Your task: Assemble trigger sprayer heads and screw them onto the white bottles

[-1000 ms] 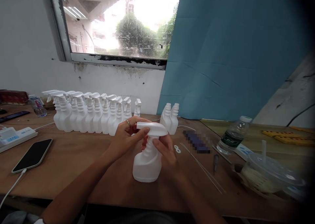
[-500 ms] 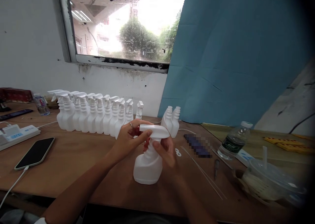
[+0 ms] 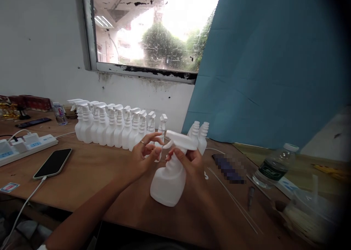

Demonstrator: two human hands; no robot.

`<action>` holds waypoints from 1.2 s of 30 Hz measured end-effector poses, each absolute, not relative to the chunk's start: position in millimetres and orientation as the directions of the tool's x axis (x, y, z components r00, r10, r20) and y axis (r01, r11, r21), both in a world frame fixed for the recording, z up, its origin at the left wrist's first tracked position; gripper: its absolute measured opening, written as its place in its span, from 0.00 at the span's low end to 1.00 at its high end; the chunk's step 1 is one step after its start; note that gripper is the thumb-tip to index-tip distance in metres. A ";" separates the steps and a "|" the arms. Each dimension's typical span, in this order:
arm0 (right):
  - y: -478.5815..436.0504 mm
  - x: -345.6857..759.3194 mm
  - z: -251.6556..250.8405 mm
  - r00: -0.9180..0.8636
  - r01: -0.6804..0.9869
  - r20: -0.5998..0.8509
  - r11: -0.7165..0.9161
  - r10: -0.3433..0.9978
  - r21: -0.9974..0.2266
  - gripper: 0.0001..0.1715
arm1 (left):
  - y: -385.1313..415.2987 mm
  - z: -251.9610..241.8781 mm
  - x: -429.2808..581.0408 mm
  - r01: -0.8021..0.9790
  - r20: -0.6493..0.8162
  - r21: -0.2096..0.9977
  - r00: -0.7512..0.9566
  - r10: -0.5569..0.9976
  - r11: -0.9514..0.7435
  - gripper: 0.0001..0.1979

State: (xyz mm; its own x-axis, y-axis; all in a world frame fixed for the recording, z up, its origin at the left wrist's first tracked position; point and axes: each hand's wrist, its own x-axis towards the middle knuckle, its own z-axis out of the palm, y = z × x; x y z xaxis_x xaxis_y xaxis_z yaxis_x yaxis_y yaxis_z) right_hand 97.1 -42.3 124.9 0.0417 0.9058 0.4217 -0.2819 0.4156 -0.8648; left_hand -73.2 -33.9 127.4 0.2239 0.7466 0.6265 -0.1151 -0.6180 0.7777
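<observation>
A white spray bottle [image 3: 168, 186] with its trigger head [image 3: 182, 140] on stands tilted in front of me, at the middle of the table. My right hand [image 3: 193, 164] is closed around its neck, just under the trigger head. To the left of the neck, my left hand [image 3: 145, 153] is apart from the bottle, its fingers curved and spread with nothing in them. A ring shows on one of its fingers. The neck is partly hidden by the right fingers.
A row of white spray bottles [image 3: 111, 131] stands by the wall. Two bottles without heads [image 3: 203, 136] are behind my right hand. Leftward lie a phone [image 3: 53, 164] and a power strip [image 3: 35, 144]; rightward, thin tubes [image 3: 236, 200], a water bottle [image 3: 274, 167] and a lidded cup [image 3: 307, 209].
My left hand has come off the trigger head and opened. The bottle now leans, its head raised on the left, still in my right hand. The view has shifted left.
</observation>
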 end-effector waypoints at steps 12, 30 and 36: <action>-40.2 117.3 156.0 0.131 -0.456 0.492 0.493 0.861 -0.741 0.18 | -56.5 79.3 -84.2 0.313 0.542 0.685 0.385 0.747 -0.658 0.27; -39.1 142.7 114.6 0.139 -0.323 0.334 0.362 0.932 -0.875 0.21 | -56.3 35.6 -67.3 0.508 0.681 0.428 0.363 0.636 -0.748 0.23; -46.3 154.8 103.7 0.172 -0.210 0.359 0.390 0.917 -0.897 0.26 | -53.9 31.9 -69.1 0.473 0.730 0.338 0.414 0.544 -0.813 0.25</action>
